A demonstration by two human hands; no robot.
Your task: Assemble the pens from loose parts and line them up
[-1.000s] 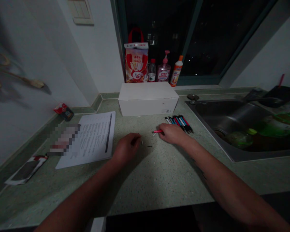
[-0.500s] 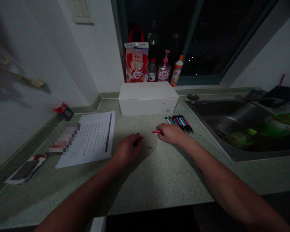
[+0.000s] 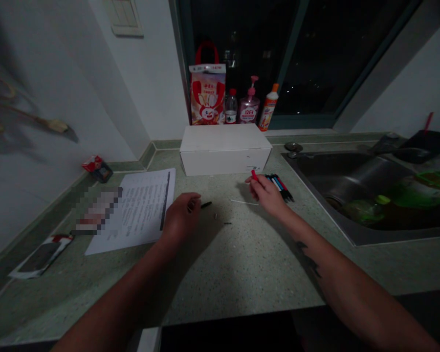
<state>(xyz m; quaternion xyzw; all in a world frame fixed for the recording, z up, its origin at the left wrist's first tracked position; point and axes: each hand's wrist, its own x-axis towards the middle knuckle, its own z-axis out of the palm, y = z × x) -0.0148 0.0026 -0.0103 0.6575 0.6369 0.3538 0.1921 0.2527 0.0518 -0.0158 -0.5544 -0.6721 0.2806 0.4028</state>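
My left hand (image 3: 179,218) rests on the speckled counter (image 3: 242,264) with its fingers curled round a small black pen part (image 3: 205,204) that sticks out to the right. My right hand (image 3: 267,192) is raised a little and pinches a red pen piece (image 3: 254,174) just in front of the white box (image 3: 223,148). A thin white refill (image 3: 244,201) lies on the counter between the hands. Two tiny dark parts (image 3: 222,220) lie near it. A row of several pens (image 3: 280,185) lies right of my right hand.
A printed sheet (image 3: 143,208) lies left of my left hand. A steel sink (image 3: 370,190) with green items fills the right side. Bottles and a red bag (image 3: 207,93) stand on the sill behind the box. A small red pack (image 3: 95,166) sits by the wall.
My right hand lifted the red piece up and back toward the box, leaving the white refill on the counter. My left hand drew left, holding the black part.
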